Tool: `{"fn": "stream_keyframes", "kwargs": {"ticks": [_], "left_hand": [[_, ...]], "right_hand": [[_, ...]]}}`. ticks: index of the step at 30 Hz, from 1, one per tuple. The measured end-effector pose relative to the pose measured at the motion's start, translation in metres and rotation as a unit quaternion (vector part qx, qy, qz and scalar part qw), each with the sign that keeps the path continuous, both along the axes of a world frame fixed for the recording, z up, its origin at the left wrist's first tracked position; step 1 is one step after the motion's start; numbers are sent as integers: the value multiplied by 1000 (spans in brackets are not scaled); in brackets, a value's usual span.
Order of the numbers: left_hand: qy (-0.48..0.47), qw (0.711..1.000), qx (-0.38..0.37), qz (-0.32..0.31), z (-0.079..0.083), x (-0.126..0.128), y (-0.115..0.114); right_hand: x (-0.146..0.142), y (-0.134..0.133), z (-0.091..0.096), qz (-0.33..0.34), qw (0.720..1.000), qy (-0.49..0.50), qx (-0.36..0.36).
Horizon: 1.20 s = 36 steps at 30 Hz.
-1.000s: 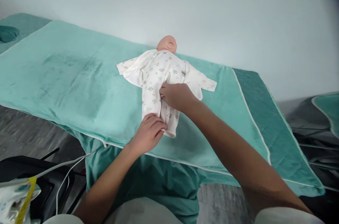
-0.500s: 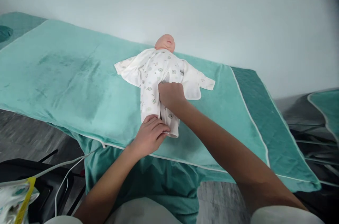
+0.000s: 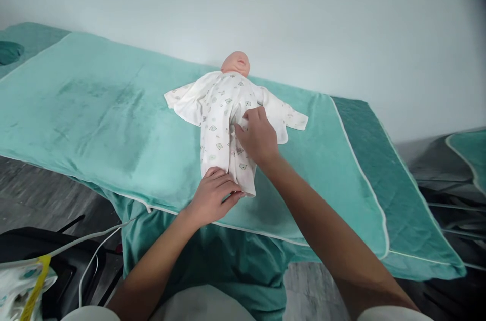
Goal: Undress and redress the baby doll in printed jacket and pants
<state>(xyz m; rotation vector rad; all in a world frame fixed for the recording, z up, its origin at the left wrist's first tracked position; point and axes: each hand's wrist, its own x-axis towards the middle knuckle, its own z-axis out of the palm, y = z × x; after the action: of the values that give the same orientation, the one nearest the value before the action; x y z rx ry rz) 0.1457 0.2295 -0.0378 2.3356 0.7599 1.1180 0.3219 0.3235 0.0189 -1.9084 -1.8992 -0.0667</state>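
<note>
The suit (image 3: 214,133) looks mostly laid out on the doll (image 3: 235,64). The collar sits at the neck, beyond the right hand (image 3: 261,136), with one sleeve (image 3: 178,96) spread to that hand's upper left and the other to its upper right. Both legs lie side by side, reaching down to the left hand (image 3: 212,197). What seems unsettled is the seam between the legs: a slit shows just left of the right hand, its edges apart, so that stretch looks unfinished. Any fasteners there are too small to make out

The cloth is white with small scattered animal-like prints, smooth over the chest, rumpled near the right fingertips. Plain pale flaps fan out on both sides. Only the doll's pinkish head is bare; whether its limbs fill the sleeves and legs cannot be told. It lies face up on the teal table (image 3: 114,103), head farthest from the hands

The right hand is half curled over the slit, thumb and forefinger a narrow gap apart; whether cloth is gripped is unclear. The left hand rests across the leg ends, thumb near the hem, and its hold cannot be told either
</note>
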Motion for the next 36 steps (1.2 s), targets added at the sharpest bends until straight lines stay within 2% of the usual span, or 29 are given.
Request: {"fn": "stream_keyframes", "kwargs": {"ticks": [5,9,13,17,25,31,33,36], "left_hand": [[-68,997,-18,40,0,-4,-5],[-84,991,19,105,-4,-5,-5],[-12,977,48,210,-11,-6,-5],[-1,969,46,244,-16,-6,-7],[-20,968,87,234,-24,-11,-5],[38,981,86,169,-27,-25,-4],[29,986,69,150,-28,-29,-5],[-24,989,56,138,-29,-32,-6]], "right_hand": [[1,24,0,-63,998,-18,-20],[-8,33,11,-74,993,-67,-69],[-12,32,18,-35,995,-69,-71],[-12,30,15,18,996,-70,-57],[-5,27,3,39,997,62,-11],[-7,2,-10,107,994,-9,-13],[-7,0,-9,99,995,12,-14],[-8,8,-2,46,989,137,-30]]}}
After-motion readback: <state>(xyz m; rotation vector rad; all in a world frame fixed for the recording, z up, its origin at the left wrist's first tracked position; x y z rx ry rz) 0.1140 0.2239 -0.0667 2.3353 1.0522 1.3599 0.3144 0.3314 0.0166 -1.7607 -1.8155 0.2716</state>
